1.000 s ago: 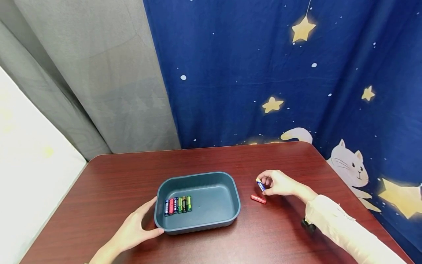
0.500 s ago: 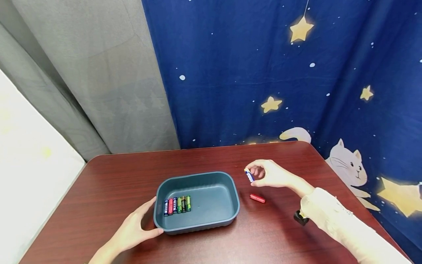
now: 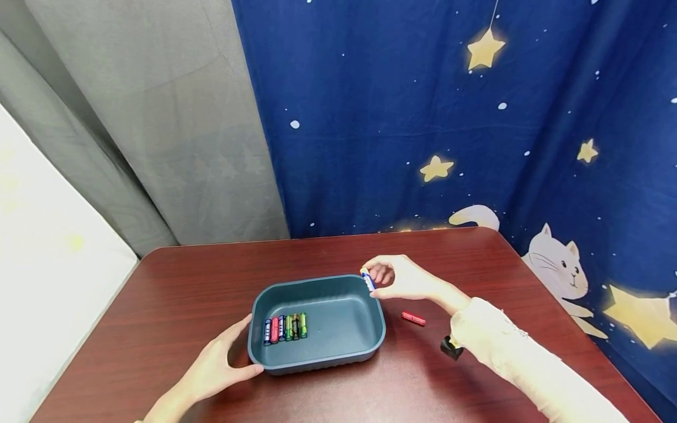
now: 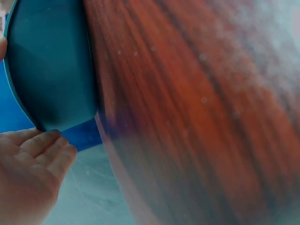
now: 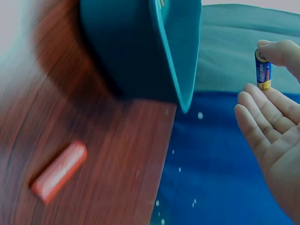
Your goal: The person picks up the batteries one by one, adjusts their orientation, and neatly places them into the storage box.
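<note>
Pinched by its two ends between thumb and fingers, a blue-and-white battery with a yellow end (image 3: pixel 368 279) is in my right hand (image 3: pixel 404 277), held at the box's back right corner. The right wrist view also shows this battery (image 5: pixel 263 72), with the other fingers extended below it. My left hand (image 3: pixel 211 367) rests its spread fingers and thumb against the left end of the teal plastic box (image 3: pixel 341 329). Several batteries (image 3: pixel 288 328), blue, red and green, lie side by side in the box's left part. A red battery (image 3: pixel 414 318) lies on the table right of the box.
The reddish-brown wooden table (image 3: pixel 201 282) carries the box near its middle. Behind it hang a grey curtain (image 3: pixel 211 176) and a blue star-patterned curtain (image 3: pixel 370 147). A small black device (image 3: pixel 451 348) sits under the right sleeve cuff.
My right hand has lifted the blue-and-white battery off the table area beside the red battery and carried it left to the box's rim. My left hand stays at the box.
</note>
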Motion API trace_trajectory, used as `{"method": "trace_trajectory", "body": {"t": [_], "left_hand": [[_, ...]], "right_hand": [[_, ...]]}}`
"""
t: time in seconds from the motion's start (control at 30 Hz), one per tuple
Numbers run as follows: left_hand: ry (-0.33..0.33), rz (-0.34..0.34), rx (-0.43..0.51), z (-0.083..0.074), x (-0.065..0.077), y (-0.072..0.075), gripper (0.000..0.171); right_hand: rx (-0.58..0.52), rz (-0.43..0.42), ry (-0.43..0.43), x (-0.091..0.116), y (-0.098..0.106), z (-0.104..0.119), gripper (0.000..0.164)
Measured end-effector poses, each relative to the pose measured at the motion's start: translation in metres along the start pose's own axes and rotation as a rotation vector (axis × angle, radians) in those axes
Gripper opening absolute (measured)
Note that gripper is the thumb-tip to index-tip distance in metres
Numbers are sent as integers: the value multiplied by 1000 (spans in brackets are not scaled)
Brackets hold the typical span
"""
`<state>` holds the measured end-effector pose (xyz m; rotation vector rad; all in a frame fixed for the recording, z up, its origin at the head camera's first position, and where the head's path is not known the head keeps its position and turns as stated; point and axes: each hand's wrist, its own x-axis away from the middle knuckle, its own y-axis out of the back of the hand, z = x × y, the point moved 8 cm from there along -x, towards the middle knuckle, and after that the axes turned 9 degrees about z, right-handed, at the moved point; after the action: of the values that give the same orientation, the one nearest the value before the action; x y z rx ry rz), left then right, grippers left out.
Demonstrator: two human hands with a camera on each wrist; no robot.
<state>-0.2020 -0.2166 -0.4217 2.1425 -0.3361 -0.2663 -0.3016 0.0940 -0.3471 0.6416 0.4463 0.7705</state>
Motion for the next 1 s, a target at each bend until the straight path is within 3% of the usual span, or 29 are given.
{"method": "trace_trajectory", "body": {"t": [0.53,0.83,1.0], "left_hand": [[1,3,12,0,-1,0,89],[-4,5,9,-1,-1,0,89],[-3,2,5,-2,0,1,90]], "right_hand": [[-82,78,10,-52,-71,5,41],[42,115,-50,-63,-97,0,41],[178,134,-93,-67,-109,-2,40]]}}
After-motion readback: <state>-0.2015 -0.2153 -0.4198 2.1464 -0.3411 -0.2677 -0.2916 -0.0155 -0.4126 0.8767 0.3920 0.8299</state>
